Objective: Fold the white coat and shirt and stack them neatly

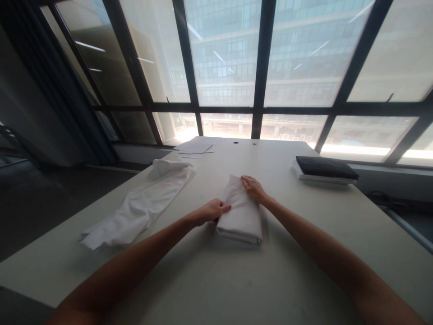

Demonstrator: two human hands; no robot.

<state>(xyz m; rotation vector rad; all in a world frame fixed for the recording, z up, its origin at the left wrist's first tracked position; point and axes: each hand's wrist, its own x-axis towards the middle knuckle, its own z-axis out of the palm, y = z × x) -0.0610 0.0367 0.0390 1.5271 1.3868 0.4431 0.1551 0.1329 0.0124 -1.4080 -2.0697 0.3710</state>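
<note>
A folded white cloth [239, 216], in a long narrow bundle, lies flat on the white table [209, 280] in front of me. My left hand [211, 211] grips its left edge, thumb on top and the other fingers tucked at the side, partly hidden. At the far right corner, my right hand [253, 187] rests on the bundle with its fingers stretched out over the top. To the left lies a second white cloth [142, 203], loosely laid out and wrinkled; neither hand touches it.
A stack of folded cloths [324, 170], black on top and white below, sits at the right edge. Sheets of paper [194, 147] lie at the table's far left corner. Behind the table stand large windows [223, 54] with dark frames; a dark curtain [67, 85] hangs at left.
</note>
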